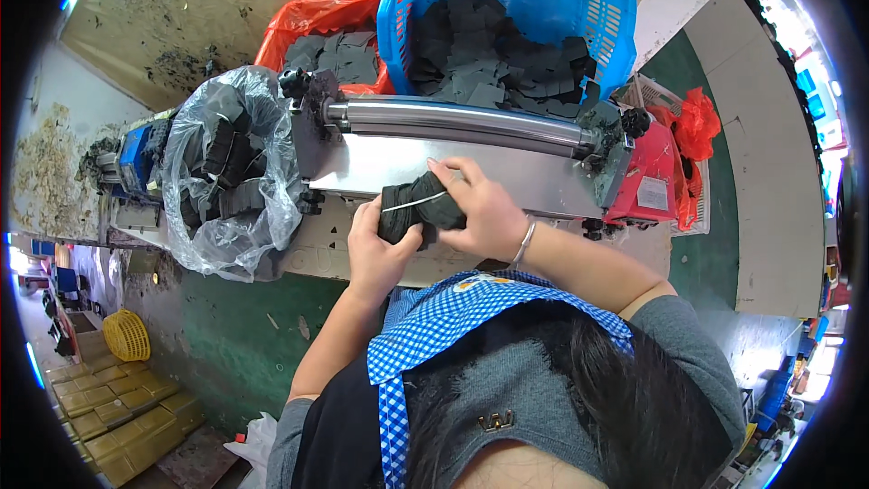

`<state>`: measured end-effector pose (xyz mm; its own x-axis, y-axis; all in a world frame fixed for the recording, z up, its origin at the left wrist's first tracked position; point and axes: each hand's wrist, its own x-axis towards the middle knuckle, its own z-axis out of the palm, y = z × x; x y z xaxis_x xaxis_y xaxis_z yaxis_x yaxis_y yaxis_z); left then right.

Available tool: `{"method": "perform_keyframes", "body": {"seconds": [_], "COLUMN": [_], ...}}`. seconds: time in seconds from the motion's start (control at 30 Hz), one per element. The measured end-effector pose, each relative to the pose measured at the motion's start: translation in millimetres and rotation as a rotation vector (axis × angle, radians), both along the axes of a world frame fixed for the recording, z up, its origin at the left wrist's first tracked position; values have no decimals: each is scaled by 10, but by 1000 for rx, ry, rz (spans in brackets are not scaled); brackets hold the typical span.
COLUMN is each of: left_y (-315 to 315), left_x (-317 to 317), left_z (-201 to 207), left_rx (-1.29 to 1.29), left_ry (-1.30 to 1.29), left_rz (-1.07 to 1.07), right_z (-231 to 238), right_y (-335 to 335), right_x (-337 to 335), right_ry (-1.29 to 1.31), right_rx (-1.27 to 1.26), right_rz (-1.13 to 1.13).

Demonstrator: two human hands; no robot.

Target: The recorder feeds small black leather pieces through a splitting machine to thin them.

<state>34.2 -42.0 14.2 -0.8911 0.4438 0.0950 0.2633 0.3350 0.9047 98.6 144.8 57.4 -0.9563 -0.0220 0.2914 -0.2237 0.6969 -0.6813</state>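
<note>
Between my two hands is a bundle of thin black pieces [409, 196] with a narrow white band across it. My left hand [378, 254] is closed on its left end, the thumb along the near side. From the right, my right hand [482, 208] grips the other end, its fingers curled over the top. The bundle is held in front of the bright metal plate [389, 161] of a roller machine. Behind the plate lie its shiny steel rollers [462, 120]. What lies under my palms is hidden.
A blue plastic basket [625, 14] with loose dark pieces stands behind the rollers, beside a red bag [312, 11] of similar pieces. At left is a clear plastic bag [213, 249] holding black bundles. A red machine housing [644, 167] flanks the rollers on the right.
</note>
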Motion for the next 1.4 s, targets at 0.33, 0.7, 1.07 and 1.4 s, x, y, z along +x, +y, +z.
{"method": "perform_keyframes", "body": {"seconds": [0.33, 0.7, 1.07, 1.4], "left_y": [-227, -202, 17, 80], "left_x": [-170, -7, -195, -158], "left_z": [97, -223, -176, -319], "left_rx": [562, 971, 1444, 1561], "left_ry": [-912, -908, -946, -901], "left_rz": [-269, -121, -179, -356], "right_z": [-252, -360, -245, -318], "right_y": [580, 203, -7, -254], "right_x": [-228, -123, -249, -269], "right_ry": [-679, -716, -588, -631], "right_rx": [-1047, -1571, -1985, -2305], "right_rz": [231, 18, 44, 100]}}
